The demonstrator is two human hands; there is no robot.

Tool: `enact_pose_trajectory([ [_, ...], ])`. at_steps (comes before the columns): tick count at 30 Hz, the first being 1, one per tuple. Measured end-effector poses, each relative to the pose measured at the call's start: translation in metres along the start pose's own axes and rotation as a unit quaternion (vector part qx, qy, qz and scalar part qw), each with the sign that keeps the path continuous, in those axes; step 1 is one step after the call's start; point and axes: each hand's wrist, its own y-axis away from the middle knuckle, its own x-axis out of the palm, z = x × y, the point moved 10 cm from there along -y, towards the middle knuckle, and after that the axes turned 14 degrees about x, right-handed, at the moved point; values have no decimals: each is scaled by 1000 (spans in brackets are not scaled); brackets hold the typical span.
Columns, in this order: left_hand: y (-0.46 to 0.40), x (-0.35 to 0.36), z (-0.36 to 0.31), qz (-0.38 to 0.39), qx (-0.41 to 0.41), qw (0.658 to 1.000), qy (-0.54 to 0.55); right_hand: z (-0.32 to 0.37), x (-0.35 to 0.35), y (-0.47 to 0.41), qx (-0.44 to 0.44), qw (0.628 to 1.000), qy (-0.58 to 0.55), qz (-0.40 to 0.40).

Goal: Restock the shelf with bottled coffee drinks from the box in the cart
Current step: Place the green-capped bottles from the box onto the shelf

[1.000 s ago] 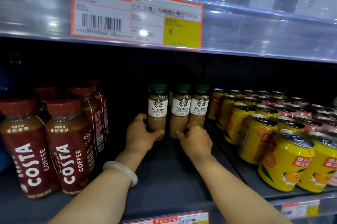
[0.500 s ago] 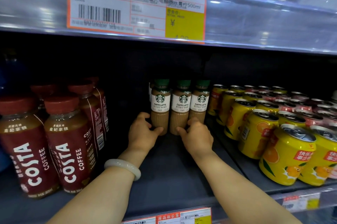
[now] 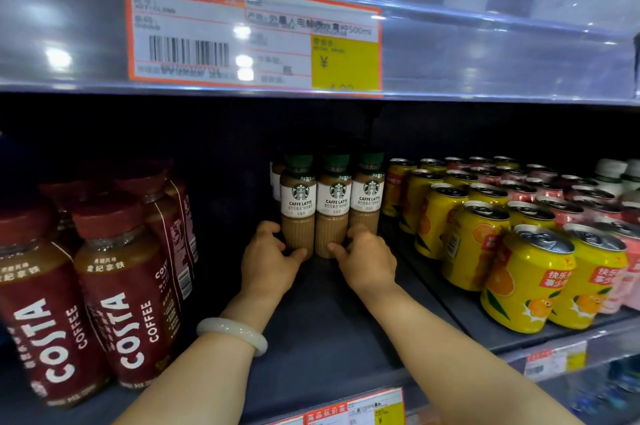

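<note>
Three green-capped Caffe Latte coffee bottles stand in a row deep on the dark shelf: the left bottle, the middle bottle and the right bottle. Another bottle peeks out behind the left one. My left hand curls round the base of the left bottle, thumb in front. My right hand wraps the base of the right bottle, its thumb touching the middle one. A white bangle sits on my left wrist. The box and cart are out of view.
Dark red Costa coffee bottles crowd the shelf's left side. Yellow orange-drink cans and pink cans fill the right side. An upper shelf edge with an orange price tag hangs overhead.
Both hands have pushed the row of three bottles further back into the shelf. The camera view has shifted slightly.
</note>
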Motion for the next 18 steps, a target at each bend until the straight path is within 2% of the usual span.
enact_pose_trajectory([
  [7,3,3,-3,14,-3,999,-28,1,-1,2,-7,1000,-1,1],
  [11,5,-10,-20,-40,28,998,-33,7,-7,6,-39,998,-1,39],
  [14,9,-27,-44,-96,92,991,0,12,-18,19,-70,996,37,45],
  [16,13,-33,-57,-101,121,987,38,12,-24,32,-91,993,70,40],
  [18,16,-32,-66,-84,118,987,74,11,-31,48,-119,984,128,28],
])
